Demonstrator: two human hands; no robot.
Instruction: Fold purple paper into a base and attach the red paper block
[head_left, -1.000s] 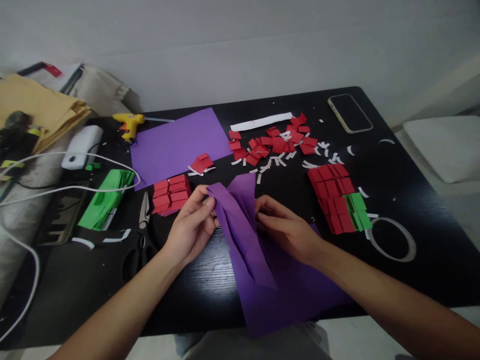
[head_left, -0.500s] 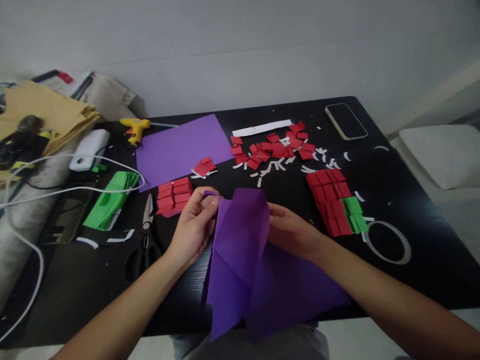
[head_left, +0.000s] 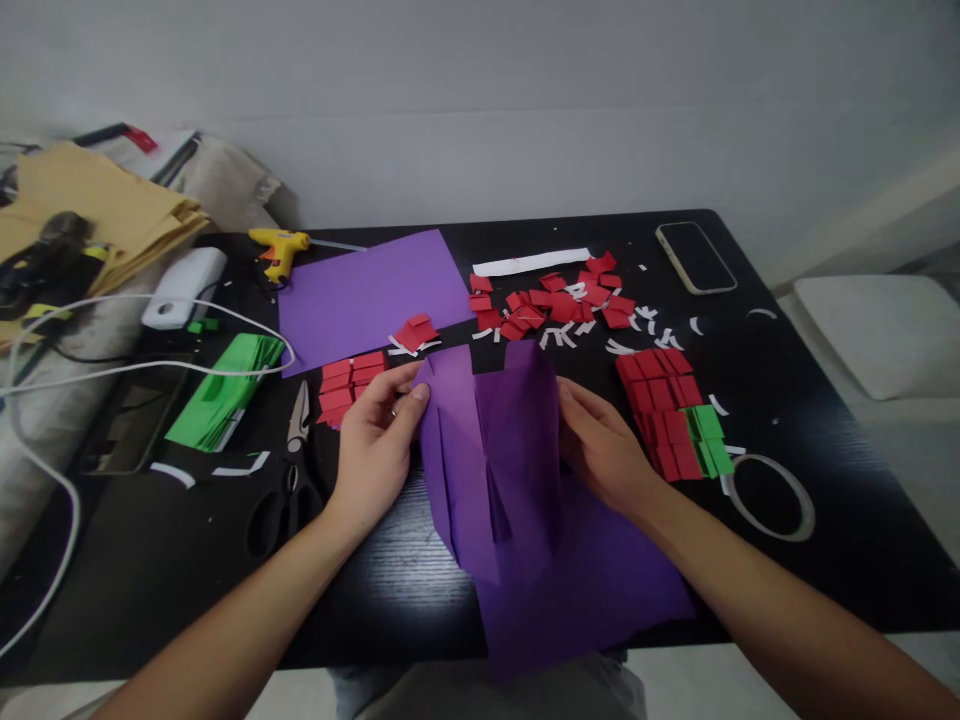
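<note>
A folded piece of purple paper (head_left: 457,450) stands upright between my hands, with creased panels and a slit down its middle. My left hand (head_left: 379,440) pinches its left edge between thumb and fingers. On the opposite edge, my right hand (head_left: 600,430) grips the paper, its fingertips partly hidden behind it. Beneath and to the right lies a flat purple sheet (head_left: 600,580) reaching over the table's front edge. Left of my left hand are black-handled scissors (head_left: 292,470) and a block of folded red paper pieces (head_left: 352,380).
Behind lie another purple sheet (head_left: 367,295), a yellow glue gun (head_left: 280,250), loose red paper pieces (head_left: 555,300) and white scraps. To the right are a red-and-green paper block (head_left: 667,410), a tape ring (head_left: 806,510) and a phone (head_left: 696,258). Green strips (head_left: 225,390) and a white cable (head_left: 75,520) occupy the left.
The folded purple paper has been turned and spread, so its slit and panels now face me. Its lower end has risen. My right hand has shifted slightly to the right.
</note>
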